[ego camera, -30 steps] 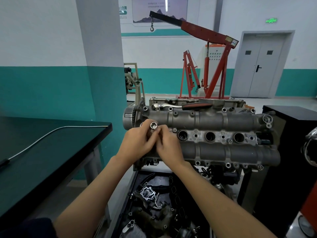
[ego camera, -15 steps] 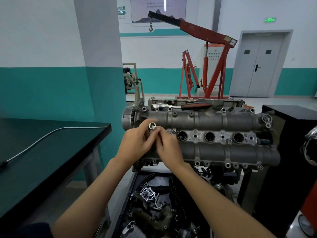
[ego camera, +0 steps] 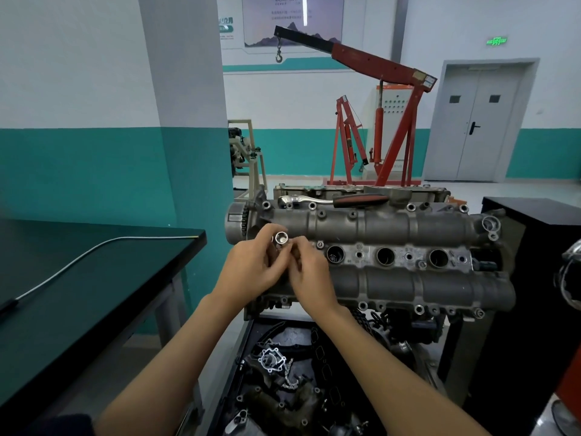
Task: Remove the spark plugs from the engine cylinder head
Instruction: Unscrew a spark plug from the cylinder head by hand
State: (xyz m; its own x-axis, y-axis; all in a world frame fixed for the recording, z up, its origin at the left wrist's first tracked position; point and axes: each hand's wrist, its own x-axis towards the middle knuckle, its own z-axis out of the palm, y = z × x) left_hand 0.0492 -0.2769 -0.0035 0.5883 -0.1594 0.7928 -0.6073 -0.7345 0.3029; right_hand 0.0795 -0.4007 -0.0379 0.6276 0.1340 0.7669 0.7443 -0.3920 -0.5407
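Three open plug wells (ego camera: 386, 256) show as dark round holes in a row along the middle valley of the cylinder head (ego camera: 393, 247), a long casting of dull grey metal with a rough, matte skin, two rounded ridges running its length and bolt heads dotted along the edges. Whether plugs sit down in those wells cannot be told; they are black inside. At the head's left end, over the spot where a fourth well would lie, a shiny chrome socket (ego camera: 281, 238) stands nearly upright with its hollow mouth turned toward the camera, bright and smooth against the grey casting. What it sits on below is hidden by fingers.

Both hands meet at that socket. The left hand (ego camera: 251, 272) curls around it from the left, thumb and forefinger pinching the chrome barrel just under the rim. The right hand (ego camera: 311, 278) comes in from the right, fingertips bunched and pressed against the lower part of the tool, touching the left fingers. Both forearms are bare and reach up from the bottom of the view.

On the far ridge lies a ratchet wrench (ego camera: 333, 200) with a polished head and a black and red grip. Left of the engine stands a dark, smooth-topped table (ego camera: 94, 278).
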